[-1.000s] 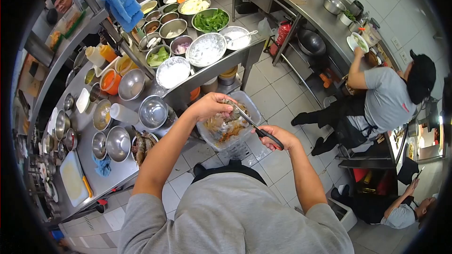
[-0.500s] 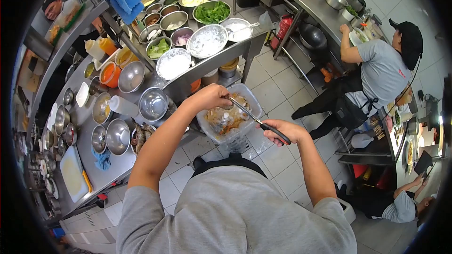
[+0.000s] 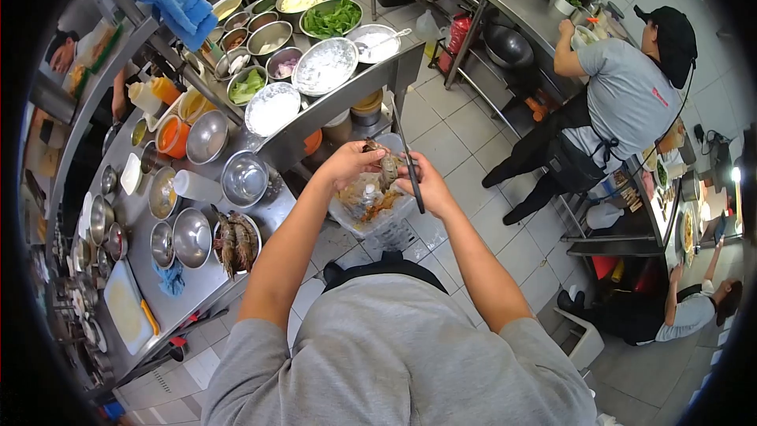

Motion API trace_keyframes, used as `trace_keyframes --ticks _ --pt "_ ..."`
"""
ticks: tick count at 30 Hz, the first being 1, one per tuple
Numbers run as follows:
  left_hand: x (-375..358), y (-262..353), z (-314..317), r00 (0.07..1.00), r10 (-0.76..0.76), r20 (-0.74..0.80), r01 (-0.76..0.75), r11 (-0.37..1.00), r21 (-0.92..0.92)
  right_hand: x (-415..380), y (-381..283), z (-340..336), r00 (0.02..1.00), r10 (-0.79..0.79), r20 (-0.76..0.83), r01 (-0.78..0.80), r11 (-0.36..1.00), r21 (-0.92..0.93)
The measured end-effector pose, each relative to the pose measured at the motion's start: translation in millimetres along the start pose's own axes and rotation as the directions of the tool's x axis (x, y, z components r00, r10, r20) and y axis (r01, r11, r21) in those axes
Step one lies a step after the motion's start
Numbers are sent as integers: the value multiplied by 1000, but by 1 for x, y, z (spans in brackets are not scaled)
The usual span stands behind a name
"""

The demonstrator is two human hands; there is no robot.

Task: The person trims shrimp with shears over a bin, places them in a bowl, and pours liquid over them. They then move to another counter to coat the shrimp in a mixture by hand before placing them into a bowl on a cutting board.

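Observation:
Over a clear plastic tub of orange-brown scraps, my left hand is closed on a raw grey-brown prawn. My right hand grips a slim knife by its black handle, the narrow blade pointing up and away from me. The right fingertips come right up to the prawn's side. More whole prawns lie in a metal bowl at the near edge of the left counter.
Metal bowls, a white squeeze bottle and a cutting board with a yellow-handled knife fill the left counter. Pans of greens and white powder stand ahead. A co-worker stands at the right counter; another person is farther right.
The knife has swung from slanting across toward my left hand to pointing upward. My hands have come closer together, and the prawn now shows between them. The prawn bowl is less covered by my arm.

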State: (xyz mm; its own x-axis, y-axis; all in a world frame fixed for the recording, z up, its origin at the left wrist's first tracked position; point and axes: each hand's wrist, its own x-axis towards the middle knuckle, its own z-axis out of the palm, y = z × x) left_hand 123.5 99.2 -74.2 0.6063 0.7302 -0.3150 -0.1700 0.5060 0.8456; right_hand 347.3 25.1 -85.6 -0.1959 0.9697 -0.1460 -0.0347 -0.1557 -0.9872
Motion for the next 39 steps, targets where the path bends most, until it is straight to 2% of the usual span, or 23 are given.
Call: trace_keyframes --ticks 2,7,9,10,12,14,15,16,17,19,21,23,24,25,26,27,29,30,32,34,36,38,39 --pt "-2 -3 12 999 -23 -38 21 998 -59 10 9 5 1000 -4 -9 4 999 -45" --pt "-3 -10 25 992 -96 -85 72 966 -249 13 11 17 1000 -10 -4 10 997 70" --pt "1 -19 35 981 -128 -145 79 950 -303 19 17 29 980 -102 -169 119 988 95" --pt "6 -27 37 981 -125 -146 76 950 -301 20 16 31 980 -104 -168 121 988 95" --pt "13 -40 45 972 -4 -233 -40 983 -180 21 16 32 964 45 -262 -13 993 121" --pt "13 -47 47 960 3 -278 -38 992 -123 24 20 29 955 6 -297 7 999 44" --pt "8 -45 48 958 89 -274 -53 990 134 26 21 28 943 -34 -331 25 999 -33" --pt "3 -42 50 954 170 -249 -64 922 382 26 22 28 944 -35 -328 26 999 -33" --pt "5 -46 51 934 260 -245 -180 935 306 27 23 29 945 -46 -324 49 999 3" --pt "7 -52 48 923 274 -271 -186 932 311 29 25 29 947 -60 -316 75 997 37" --pt "6 -50 49 909 290 -299 -193 929 315 31 26 30 947 -61 -316 42 997 -69" --pt "0 -42 54 883 306 -356 -141 896 421 31 28 32 947 -85 -308 79 996 -33" --pt "3 -46 52 880 309 -361 -141 895 423 30 23 34 946 -108 -307 114 993 3" --pt "7 -50 50 883 298 -363 -196 936 292 30 19 34 948 -108 -300 114 993 5" --pt "9 -54 47 887 288 -362 -247 957 154 28 14 31 959 -37 -281 46 999 25" --pt "8 -52 46 885 288 -367 -247 957 153 28 12 29 965 35 -260 -25 999 42" --pt "6 -46 43 920 156 -359 -177 984 -27 29 9 29 971 29 -239 -21 999 38" --pt "5 -43 41 919 156 -362 -178 984 -29 30 9 29 975 23 -222 -16 999 34" --pt "1 -37 37 921 17 -389 -70 990 -122 34 10 30 978 7 -206 -2 1000 21" --pt "3 -42 33 914 2 -406 -56 991 -120 38 10 31 981 -12 -191 14 1000 9" --pt "2 -42 36 907 -10 -421 -43 992 -115 43 8 34 970 90 -228 -77 995 67" --pt "-6 -41 51 859 147 -491 -130 989 70 43 0 35 961 143 -235 -124 988 95" --pt "-7 -45 50 856 149 -495 -132 989 70 43 0 36 950 198 -243 -172 977 125"
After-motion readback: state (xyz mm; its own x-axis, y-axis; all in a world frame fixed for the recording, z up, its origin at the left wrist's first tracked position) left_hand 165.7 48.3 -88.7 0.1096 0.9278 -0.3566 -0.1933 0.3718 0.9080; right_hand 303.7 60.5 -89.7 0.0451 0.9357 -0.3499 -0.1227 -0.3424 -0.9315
